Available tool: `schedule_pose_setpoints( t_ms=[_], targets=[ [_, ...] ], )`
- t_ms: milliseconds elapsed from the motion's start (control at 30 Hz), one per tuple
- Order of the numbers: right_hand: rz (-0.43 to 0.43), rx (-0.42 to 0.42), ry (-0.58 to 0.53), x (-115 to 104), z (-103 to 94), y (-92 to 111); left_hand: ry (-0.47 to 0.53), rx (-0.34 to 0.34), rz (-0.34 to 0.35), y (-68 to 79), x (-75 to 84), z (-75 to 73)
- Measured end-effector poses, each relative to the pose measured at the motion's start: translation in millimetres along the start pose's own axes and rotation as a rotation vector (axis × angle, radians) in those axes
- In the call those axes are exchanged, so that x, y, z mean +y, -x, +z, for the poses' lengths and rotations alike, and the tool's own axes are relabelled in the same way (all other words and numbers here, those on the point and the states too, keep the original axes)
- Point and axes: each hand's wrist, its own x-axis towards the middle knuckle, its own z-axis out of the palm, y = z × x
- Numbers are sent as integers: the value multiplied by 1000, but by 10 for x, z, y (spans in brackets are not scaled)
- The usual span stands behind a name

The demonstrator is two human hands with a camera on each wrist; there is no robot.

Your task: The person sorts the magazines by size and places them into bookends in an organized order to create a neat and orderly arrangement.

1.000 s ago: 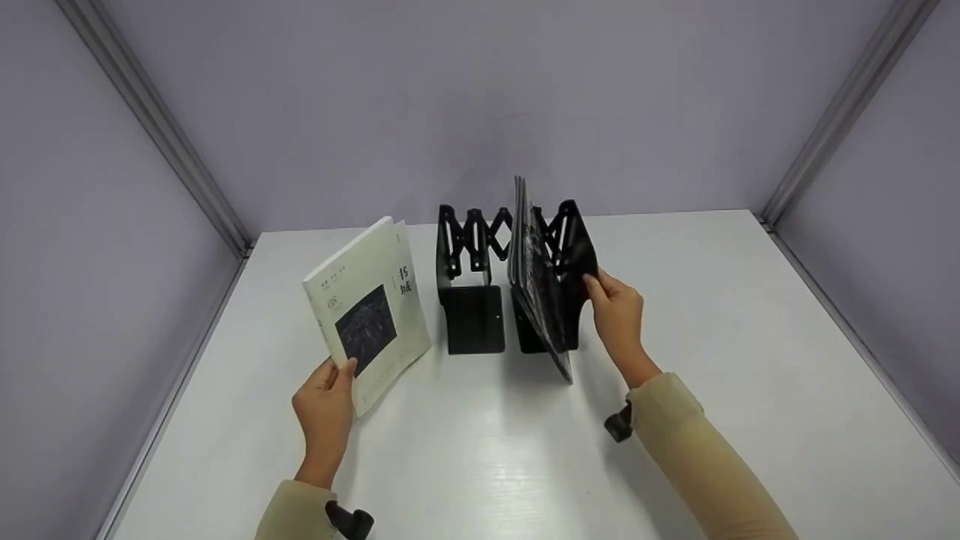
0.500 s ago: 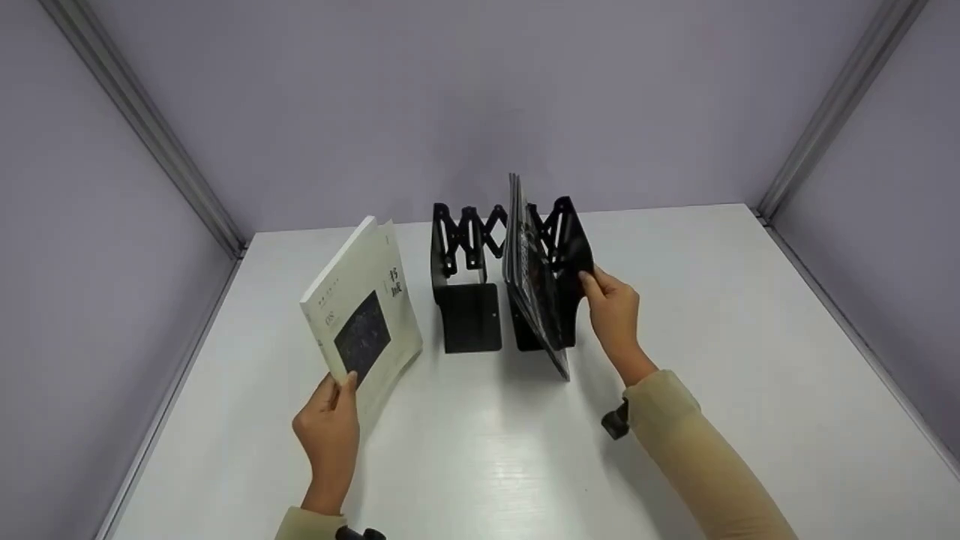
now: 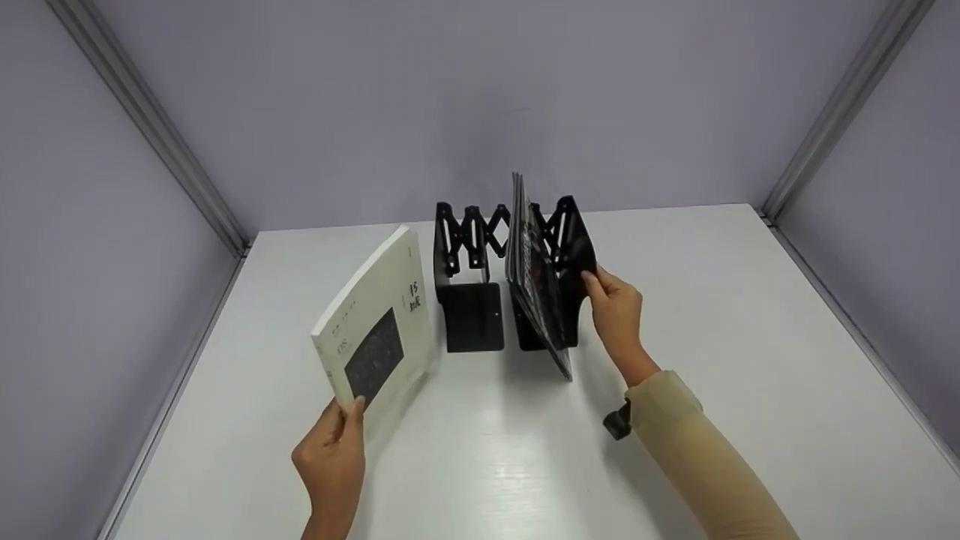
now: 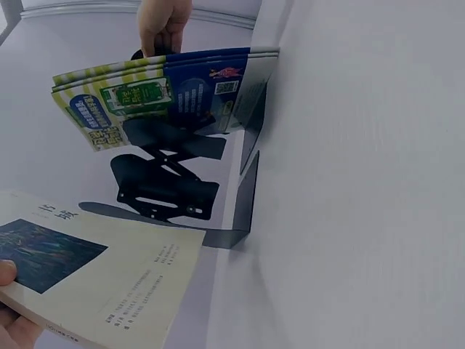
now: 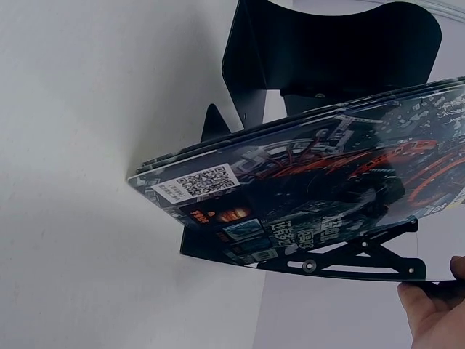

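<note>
My left hand [image 3: 330,457] grips a cream paperback book [image 3: 390,300] with a dark picture on its cover, thumb on the cover and fingers behind the spine. The book is held up, tilted, left of a black expandable bookend [image 3: 474,319] with crisscross metal links. Pinched in my right hand [image 3: 619,311] is the bookend's right end plate. Several thin magazines [image 3: 534,281] lean inside its right half, their lower corners jutting out in front. A blue and green back cover [image 4: 192,94] shows in the left wrist view, a dark cover [image 5: 341,167] in the right.
The bookend stands on a white table [image 3: 720,315], near its back edge. A pale wall [image 3: 480,97] rises behind, with side walls at left and right joined by grey metal corner posts [image 3: 840,112].
My left hand has moved the book slightly toward me and to the right, turning its cover more edge-on. The right hand, the bookend and the magazines stay put.
</note>
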Motion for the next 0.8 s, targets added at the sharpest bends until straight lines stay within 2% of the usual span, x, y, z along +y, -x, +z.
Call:
schedule_pose_setpoints(
  t_ms=[133, 333, 500, 800],
  targets=[
    [-9, 6, 14, 5, 9, -1, 5, -19, -22, 51, 81, -13],
    [-11, -2, 2, 6, 19, -14, 26, -48, 3, 108, 136, 73],
    [-4, -14, 8, 15, 9, -20, 83, -64, 34, 154, 127, 241],
    [3, 1, 14, 30, -16, 0, 184, -94, 21, 211, 106, 607]
  ],
)
